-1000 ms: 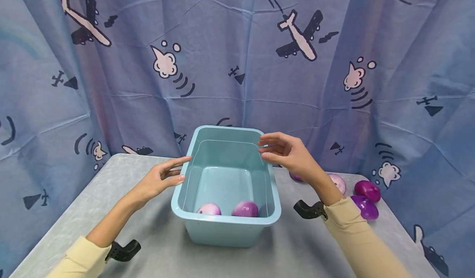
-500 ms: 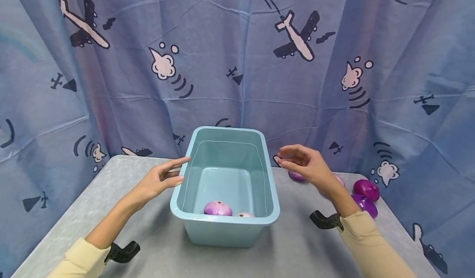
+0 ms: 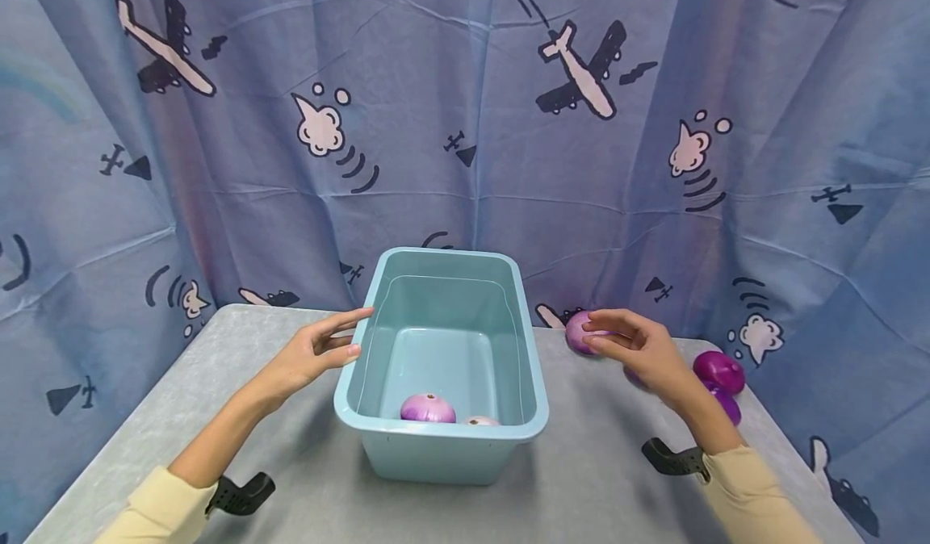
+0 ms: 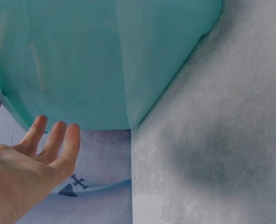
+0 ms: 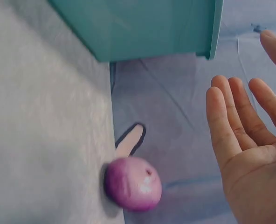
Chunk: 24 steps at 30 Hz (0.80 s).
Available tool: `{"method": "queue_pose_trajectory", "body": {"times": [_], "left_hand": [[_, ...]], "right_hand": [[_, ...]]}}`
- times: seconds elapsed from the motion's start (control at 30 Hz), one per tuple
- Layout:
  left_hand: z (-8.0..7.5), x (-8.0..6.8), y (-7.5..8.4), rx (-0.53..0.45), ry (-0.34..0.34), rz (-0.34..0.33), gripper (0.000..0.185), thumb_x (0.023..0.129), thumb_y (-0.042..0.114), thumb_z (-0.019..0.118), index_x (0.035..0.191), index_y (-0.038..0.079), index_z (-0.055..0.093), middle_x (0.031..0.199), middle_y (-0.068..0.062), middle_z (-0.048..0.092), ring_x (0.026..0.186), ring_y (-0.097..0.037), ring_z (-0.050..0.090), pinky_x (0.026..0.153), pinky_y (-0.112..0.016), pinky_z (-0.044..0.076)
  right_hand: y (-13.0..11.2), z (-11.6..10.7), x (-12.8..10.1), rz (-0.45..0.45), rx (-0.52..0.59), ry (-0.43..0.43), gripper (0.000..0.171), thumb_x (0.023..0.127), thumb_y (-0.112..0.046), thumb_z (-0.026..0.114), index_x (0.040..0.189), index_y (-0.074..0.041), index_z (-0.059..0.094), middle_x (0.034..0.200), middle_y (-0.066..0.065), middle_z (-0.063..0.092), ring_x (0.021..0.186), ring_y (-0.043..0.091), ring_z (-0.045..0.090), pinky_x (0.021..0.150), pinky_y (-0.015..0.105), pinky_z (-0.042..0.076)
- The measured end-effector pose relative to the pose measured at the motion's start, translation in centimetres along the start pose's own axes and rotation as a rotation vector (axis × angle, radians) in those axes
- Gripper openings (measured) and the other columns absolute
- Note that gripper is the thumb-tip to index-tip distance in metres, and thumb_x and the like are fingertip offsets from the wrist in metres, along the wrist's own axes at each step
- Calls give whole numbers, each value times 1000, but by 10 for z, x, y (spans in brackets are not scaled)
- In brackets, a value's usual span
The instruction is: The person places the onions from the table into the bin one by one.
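Legible text, labels, brands, numbers: none, in the head view or either wrist view. Printed marks are pictorial only, all on the blue curtain (image 3: 436, 60): aeroplanes (image 3: 587, 76) with light bodies and dark wings, puffed clouds (image 3: 320, 128) with small circles, grouped curved stripes (image 3: 353, 166), and small plane symbols (image 3: 111, 159) beside dark triangles (image 3: 138, 168). One such symbol-and-triangle pair shows in the left wrist view.

Pale onion (image 3: 481, 420) mostly behind tub rim (image 3: 441, 430)
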<state>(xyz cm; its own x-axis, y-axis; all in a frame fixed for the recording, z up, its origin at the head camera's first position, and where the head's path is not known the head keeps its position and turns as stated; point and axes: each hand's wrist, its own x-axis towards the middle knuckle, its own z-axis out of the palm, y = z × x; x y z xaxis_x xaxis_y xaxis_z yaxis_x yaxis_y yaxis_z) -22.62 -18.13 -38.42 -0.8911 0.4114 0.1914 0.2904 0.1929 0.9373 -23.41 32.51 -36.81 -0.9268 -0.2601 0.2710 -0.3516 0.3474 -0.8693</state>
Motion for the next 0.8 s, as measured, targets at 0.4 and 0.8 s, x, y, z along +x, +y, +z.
{"method": "queue_pose_trajectory", "body": {"times": [0.4, 0.8], "left_hand": [[-1, 0, 0, 1, -4, -5, 56, 100, 23, 67, 153, 23, 49, 150, -14, 47, 130, -35, 52, 99, -47, 48], [-1, -1, 0, -3, -5, -6, 56, 100, 22, 67, 153, 22, 49, 150, -14, 47, 129, -33, 53, 97, -43, 50]], "right_hand": [[17, -25, -24, 87, -16, 0, 43, 102, -18, 66, 140, -1, 54, 131, 13, 63, 113, 14, 65, 90, 26, 52], [30, -44, -42, 90, -164, 61, 39, 102, -20, 66, 135, -1, 58, 127, 18, 65, 110, 4, 63, 87, 17, 50]]}}
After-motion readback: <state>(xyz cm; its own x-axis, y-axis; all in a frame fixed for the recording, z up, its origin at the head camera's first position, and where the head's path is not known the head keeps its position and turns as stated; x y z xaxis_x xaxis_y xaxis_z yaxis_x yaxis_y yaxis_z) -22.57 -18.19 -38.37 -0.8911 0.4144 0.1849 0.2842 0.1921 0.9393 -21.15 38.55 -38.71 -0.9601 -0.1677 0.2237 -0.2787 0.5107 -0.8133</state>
